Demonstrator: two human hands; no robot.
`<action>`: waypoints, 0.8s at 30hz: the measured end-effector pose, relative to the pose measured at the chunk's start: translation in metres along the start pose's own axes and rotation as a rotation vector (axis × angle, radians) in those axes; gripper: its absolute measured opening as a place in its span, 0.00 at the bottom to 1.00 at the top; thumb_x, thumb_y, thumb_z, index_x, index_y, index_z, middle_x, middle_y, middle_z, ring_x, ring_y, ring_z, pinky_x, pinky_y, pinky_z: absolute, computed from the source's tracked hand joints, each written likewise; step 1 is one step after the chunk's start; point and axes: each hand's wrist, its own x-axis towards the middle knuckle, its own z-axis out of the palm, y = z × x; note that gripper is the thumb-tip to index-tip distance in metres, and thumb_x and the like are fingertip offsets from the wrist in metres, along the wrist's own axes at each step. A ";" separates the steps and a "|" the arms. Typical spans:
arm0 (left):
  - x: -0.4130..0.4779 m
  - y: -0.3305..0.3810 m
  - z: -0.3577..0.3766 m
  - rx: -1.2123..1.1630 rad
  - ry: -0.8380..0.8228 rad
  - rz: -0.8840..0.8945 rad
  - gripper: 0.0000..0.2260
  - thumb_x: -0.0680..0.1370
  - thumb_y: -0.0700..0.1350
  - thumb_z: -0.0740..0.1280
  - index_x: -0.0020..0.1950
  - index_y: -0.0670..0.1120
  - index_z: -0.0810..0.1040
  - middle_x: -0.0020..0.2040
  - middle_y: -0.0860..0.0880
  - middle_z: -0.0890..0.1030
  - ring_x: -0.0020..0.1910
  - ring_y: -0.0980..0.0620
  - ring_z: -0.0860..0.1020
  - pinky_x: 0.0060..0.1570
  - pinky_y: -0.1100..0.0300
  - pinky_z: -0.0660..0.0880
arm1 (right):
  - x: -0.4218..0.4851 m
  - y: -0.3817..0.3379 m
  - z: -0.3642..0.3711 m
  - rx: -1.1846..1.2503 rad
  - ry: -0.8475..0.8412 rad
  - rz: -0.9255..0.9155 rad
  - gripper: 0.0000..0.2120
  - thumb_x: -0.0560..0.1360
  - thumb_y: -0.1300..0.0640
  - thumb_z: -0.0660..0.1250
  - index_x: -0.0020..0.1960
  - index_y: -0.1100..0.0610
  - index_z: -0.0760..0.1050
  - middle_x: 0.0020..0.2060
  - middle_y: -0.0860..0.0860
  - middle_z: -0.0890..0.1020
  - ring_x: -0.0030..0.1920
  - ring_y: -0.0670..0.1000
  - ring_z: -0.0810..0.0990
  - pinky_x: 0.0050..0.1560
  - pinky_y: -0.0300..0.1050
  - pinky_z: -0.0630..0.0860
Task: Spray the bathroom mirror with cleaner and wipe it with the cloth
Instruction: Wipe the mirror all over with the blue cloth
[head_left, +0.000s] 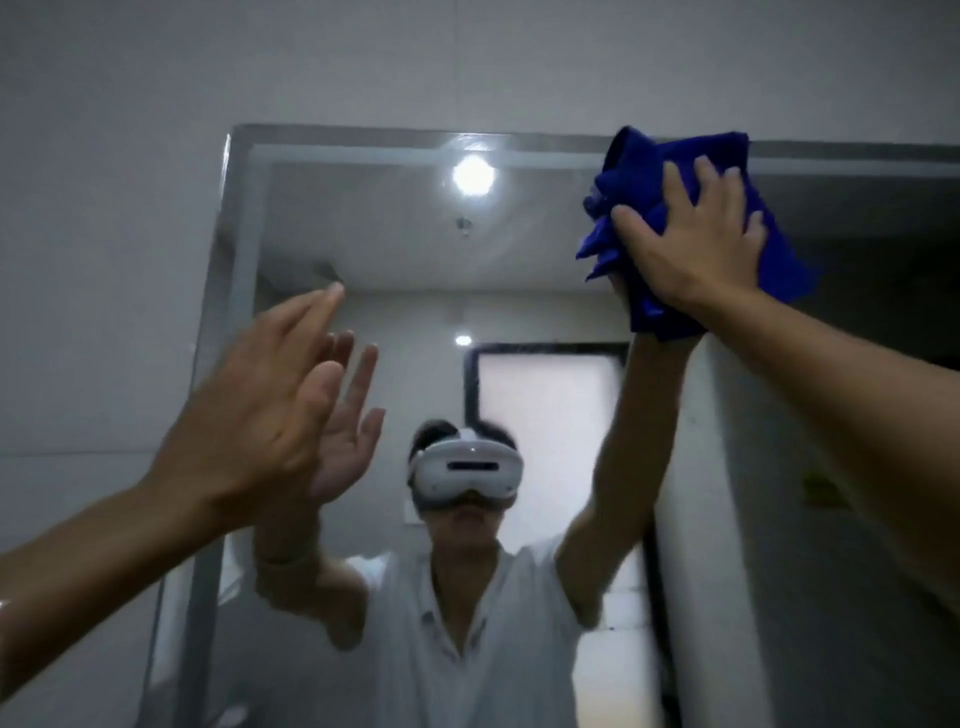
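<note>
The bathroom mirror fills the middle of the view, its bevelled frame running along the top and the left side. My right hand presses a crumpled blue cloth flat against the glass near the mirror's top edge, fingers spread and straight. My left hand is raised with straight fingers at the mirror's left part, close to the glass or touching it, holding nothing. No spray bottle is in view.
The mirror reflects a person in a white shirt with a white headset, a ceiling lamp and a frosted door. A grey tiled wall surrounds the mirror on the left and above.
</note>
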 end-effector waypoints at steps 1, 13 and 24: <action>-0.004 0.000 -0.005 -0.012 0.014 -0.028 0.29 0.78 0.56 0.45 0.74 0.43 0.59 0.72 0.42 0.63 0.68 0.47 0.63 0.62 0.52 0.60 | -0.001 0.002 -0.001 0.010 0.005 0.020 0.35 0.75 0.32 0.49 0.77 0.48 0.51 0.78 0.52 0.50 0.77 0.56 0.44 0.73 0.63 0.44; 0.034 0.189 0.050 -0.169 0.074 0.007 0.29 0.77 0.56 0.44 0.74 0.43 0.62 0.71 0.43 0.65 0.69 0.47 0.62 0.65 0.54 0.60 | -0.104 0.084 0.005 0.076 -0.032 -0.621 0.35 0.70 0.36 0.55 0.73 0.49 0.65 0.74 0.56 0.62 0.75 0.59 0.54 0.73 0.64 0.47; -0.010 0.230 0.110 0.059 -0.082 -0.092 0.31 0.79 0.58 0.43 0.70 0.38 0.65 0.68 0.35 0.67 0.66 0.37 0.65 0.62 0.39 0.64 | -0.250 0.161 -0.002 -0.020 -0.212 -0.858 0.34 0.69 0.35 0.58 0.73 0.45 0.64 0.74 0.52 0.64 0.76 0.58 0.53 0.71 0.65 0.49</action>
